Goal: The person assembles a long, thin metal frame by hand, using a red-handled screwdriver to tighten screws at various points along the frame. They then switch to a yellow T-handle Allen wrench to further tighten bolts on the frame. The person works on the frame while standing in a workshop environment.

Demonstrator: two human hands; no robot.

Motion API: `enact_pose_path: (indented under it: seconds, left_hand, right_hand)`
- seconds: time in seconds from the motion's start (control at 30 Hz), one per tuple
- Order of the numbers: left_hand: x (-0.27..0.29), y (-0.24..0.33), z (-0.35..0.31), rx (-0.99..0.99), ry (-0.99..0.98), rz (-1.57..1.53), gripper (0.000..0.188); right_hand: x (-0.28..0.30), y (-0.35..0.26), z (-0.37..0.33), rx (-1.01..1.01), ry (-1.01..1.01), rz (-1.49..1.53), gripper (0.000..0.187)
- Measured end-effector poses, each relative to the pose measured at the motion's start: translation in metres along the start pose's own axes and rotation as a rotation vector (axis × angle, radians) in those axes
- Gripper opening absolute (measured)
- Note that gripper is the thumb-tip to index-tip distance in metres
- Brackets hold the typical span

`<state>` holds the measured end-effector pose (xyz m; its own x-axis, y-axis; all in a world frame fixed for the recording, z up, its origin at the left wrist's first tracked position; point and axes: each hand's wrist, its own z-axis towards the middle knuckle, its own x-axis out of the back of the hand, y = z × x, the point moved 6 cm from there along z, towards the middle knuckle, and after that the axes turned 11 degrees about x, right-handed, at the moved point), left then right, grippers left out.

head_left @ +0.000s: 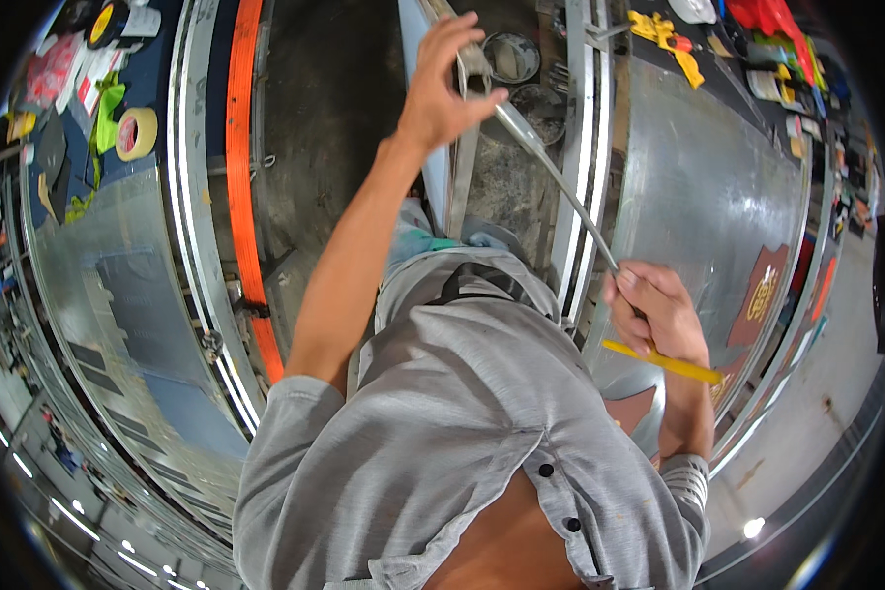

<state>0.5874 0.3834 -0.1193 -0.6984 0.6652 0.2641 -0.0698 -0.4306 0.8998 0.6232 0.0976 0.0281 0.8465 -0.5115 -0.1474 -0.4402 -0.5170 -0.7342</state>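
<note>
My left hand (431,96) reaches far forward, its thumb and fingers in a wide curve around the upper end of a worn frame (459,187) standing on edge. A pale blue panel (433,182) shows along the frame's left side. At the right, my right hand (659,307) is closed around the near end of a long, thin metal rod (578,205). The rod slants forward and left, and its thicker silver end comes close to my left thumb. Below my right hand a yellow stick (664,363) lies crosswise; whether it is held is hidden.
Long metal-edged tables flank me, the left with an orange rail (241,147), a tape roll (137,134) and dark sheets (152,300). The right table (708,157) carries yellow clamps (669,44) and brown printed pieces (760,295). Round tins (511,59) stand beyond the frame.
</note>
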Motion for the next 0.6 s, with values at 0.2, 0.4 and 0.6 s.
enact_pose_path:
  seconds: [0.2, 0.4, 0.6]
  left_hand:
    - [-0.017, -0.012, 0.042, -0.091, -0.113, 0.034, 0.086]
    - [-0.027, -0.010, 0.036, -0.123, -0.114, 0.032, 0.084]
    - [-0.039, 0.000, 0.023, -0.059, -0.156, 0.037, 0.082]
  right_hand:
    - [-0.038, 0.010, 0.037, 0.128, 0.155, 0.319, 0.025]
    - [-0.054, 0.014, 0.048, 0.066, 0.193, 0.553, 0.021]
    - [-0.055, -0.012, 0.047, 0.061, 0.268, 0.616, 0.020]
